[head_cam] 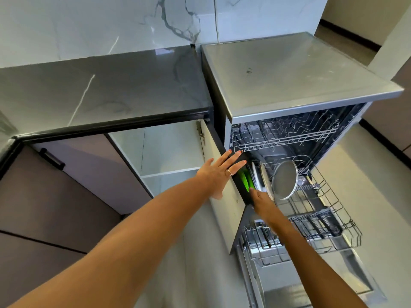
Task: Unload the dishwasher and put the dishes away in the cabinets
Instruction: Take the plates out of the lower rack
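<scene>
The dishwasher [295, 101] stands open, its lower rack [329, 210] pulled out over the lowered door. Upright in that rack are green plates [245, 181], pale plates [259, 178] and a round steel plate [285, 180]. My left hand [220, 171], fingers straight, lies flat against the open cabinet door [222, 196]. My right hand [261, 200] reaches to the bottom of the green plates; its fingertips touch them, and whether they grip is hidden. The upper rack [284, 134] looks empty.
The open base cabinet [169, 152] shows white shelves. A dark marble counter [106, 92] runs above it, with closed mauve cabinet doors [55, 185] at left. A cutlery basket [320, 221] sits in the rack's near part. Pale floor lies to the right.
</scene>
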Demonstrator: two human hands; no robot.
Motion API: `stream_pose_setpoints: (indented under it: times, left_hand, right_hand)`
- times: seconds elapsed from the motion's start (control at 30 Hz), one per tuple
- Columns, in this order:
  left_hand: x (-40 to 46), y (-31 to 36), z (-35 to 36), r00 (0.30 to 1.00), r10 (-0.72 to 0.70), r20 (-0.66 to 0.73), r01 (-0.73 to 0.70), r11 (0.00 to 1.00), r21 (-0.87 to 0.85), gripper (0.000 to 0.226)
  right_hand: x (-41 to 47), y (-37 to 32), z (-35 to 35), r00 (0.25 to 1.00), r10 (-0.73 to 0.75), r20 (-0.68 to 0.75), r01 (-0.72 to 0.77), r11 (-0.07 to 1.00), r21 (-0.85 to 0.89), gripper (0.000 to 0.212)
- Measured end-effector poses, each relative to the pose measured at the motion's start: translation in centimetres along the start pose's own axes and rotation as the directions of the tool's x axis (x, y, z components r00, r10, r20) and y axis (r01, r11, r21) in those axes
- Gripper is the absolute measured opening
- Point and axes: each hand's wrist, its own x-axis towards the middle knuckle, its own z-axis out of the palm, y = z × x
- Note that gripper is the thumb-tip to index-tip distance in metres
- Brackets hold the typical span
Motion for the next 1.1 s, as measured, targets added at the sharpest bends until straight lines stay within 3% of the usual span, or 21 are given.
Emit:
stream_pose_setpoints:
  times: [0.23, 0.5, 0.77, 0.9, 1.0, 1.1]
  left_hand:
    - [0.3, 0.1, -0.5, 0.998, -0.005, 0.068, 0.004, 1.000, 0.023, 0.128]
    - [0.1, 0.4, -0.5, 0.994, -0.040, 0.097, 0.036, 0.998, 0.043, 0.123]
    - [0.1, 0.8, -1.9, 0.983, -0.041, 0.178, 0.023, 0.995, 0.100, 0.118]
    - [0.7, 1.0, -5.1, 0.955, -0.018, 0.297, 0.017, 1.000, 0.006, 0.082]
    - [1.6, 1.6, -6.9, 0.936, -0.075, 0.343, 0.142, 0.975, -0.172, 0.060]
    - [2.4, 2.7, -7.0, 0.931, -0.187, 0.312, 0.264, 0.938, -0.224, 0.050]
  right_hand:
    - [0.2, 0.5, 0.5, 0.999, -0.053, 0.004, 0.053, 0.999, -0.010, 0.033]
    - [0.7, 0.8, 0.7, 0.995, -0.089, 0.034, 0.090, 0.995, -0.038, 0.028]
    - [0.4, 0.4, 0.8, 0.999, -0.033, 0.025, 0.034, 0.998, -0.059, 0.044]
    - [1.0, 0.1, -0.3, 0.998, -0.036, 0.044, 0.045, 0.973, -0.225, 0.046]
    - [2.3, 0.6, -1.2, 0.997, 0.001, 0.082, 0.024, 0.952, -0.304, 0.041]
    - [3.1, 1.5, -1.8, 0.991, 0.039, 0.129, 0.021, 0.902, -0.431, 0.042]
